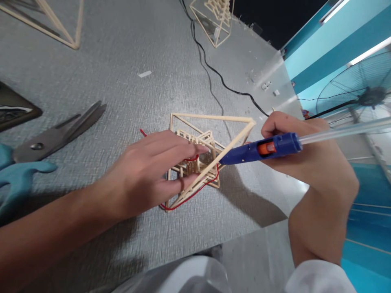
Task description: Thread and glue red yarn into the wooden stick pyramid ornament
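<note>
On the grey table in front of me lies a small frame of thin wooden sticks [210, 119], with a stack of short sticks inside it. A red wire [195, 193] runs along the frame's near side and in among the sticks. My left hand [146, 171] is closed on the frame, thumb on the near side and fingers over the top. In my right hand [302, 154] is a blue hot glue gun [250, 152], a clear glue stick standing out of its back end. Its nozzle reaches the frame beside a slanting stick; the tip itself is hidden.
Scissors with light blue handles [61, 138] lie at left beside a dark object [15, 106]. Other stick frames stand at the upper left [61, 28] and top [214, 24]. A black cable [220, 77] crosses the table. The table's near edge passes below the frame; a fan [371, 97] stands beyond.
</note>
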Tool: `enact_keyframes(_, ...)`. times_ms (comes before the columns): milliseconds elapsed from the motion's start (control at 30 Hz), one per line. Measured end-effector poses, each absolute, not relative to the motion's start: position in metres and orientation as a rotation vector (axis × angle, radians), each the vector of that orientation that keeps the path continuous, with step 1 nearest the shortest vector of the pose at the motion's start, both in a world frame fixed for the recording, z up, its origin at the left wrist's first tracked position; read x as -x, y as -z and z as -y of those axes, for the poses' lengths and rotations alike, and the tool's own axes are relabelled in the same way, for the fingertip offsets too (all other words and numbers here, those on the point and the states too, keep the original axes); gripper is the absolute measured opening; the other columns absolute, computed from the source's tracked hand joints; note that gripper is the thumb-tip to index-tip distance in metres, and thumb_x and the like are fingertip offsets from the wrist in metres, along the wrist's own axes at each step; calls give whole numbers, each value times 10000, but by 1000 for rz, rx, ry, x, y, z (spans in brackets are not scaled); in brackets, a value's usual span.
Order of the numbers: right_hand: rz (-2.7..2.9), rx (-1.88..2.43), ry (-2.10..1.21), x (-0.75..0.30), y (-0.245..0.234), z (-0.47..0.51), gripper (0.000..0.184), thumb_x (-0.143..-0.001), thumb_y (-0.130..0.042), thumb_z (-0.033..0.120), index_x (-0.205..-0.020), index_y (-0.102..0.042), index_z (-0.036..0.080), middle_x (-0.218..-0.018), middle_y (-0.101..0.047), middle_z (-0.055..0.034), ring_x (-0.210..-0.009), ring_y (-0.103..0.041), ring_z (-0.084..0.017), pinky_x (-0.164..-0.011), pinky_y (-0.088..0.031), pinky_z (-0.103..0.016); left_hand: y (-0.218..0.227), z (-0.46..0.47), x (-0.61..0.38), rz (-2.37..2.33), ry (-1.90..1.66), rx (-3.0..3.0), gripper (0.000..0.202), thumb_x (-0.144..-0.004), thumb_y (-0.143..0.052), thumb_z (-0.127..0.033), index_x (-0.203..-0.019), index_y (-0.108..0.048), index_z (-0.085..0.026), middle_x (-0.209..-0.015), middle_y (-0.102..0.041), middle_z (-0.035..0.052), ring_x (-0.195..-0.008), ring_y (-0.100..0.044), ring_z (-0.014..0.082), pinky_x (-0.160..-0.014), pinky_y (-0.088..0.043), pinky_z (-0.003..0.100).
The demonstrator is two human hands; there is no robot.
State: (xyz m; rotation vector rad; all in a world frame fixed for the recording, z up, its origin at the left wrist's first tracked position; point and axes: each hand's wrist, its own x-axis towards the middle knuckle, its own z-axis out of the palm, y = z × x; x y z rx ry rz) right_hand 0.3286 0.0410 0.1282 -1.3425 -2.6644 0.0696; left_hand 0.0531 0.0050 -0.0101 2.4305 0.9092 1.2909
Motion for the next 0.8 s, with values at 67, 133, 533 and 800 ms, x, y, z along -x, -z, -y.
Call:
enact_keyframes(67, 2672, 1346, -69, -328, -129, -41, 189, -804, -688, 214, -813, -504, 258, -546, -458, 55, -468, -374, -138, -505, -265, -311, 11, -5, -53, -909, -1294, -2433, 132, -1033, -696, -240, -1152, -643, -225, -1004, -791, 64, -945, -771, 254, -867, -618, 396)
enact_keyframes(133, 2677, 1347, -47, -328, -130, -41, 203, -794, -695, 220, -802, -496, 257, -542, -440, 55, -471, -376, -139, -504, -263, -309, 11, -5, -53, -912, -1309, -2438, 136, -1030, -703, -233, -1149, -639, -223, -990, -788, 61, -935, -770, 249, -867, -616, 389)
enact_keyframes(533, 2710, 1399, -28, -323, -135, -38, 182, -800, -650, 191, -806, -480, 258, -569, -458, 43, -493, -434, -151, -530, -268, -312, 12, -5, -55, -932, -1301, -2408, 136, -1014, -710, -242, -1143, -669, -245, -998, -794, 54, -916, -767, 255, -846, -623, 409)
enact_keyframes(800, 2713, 1477, -34, -325, -137, -38, 210, -816, -678, 253, -792, -470, 260, -554, -432, 47, -486, -394, -152, -531, -260, -323, 12, -6, -53, -921, -1293, -2432, 156, -1020, -705, -260, -1170, -668, -234, -999, -798, 59, -899, -767, 255, -837, -612, 405)
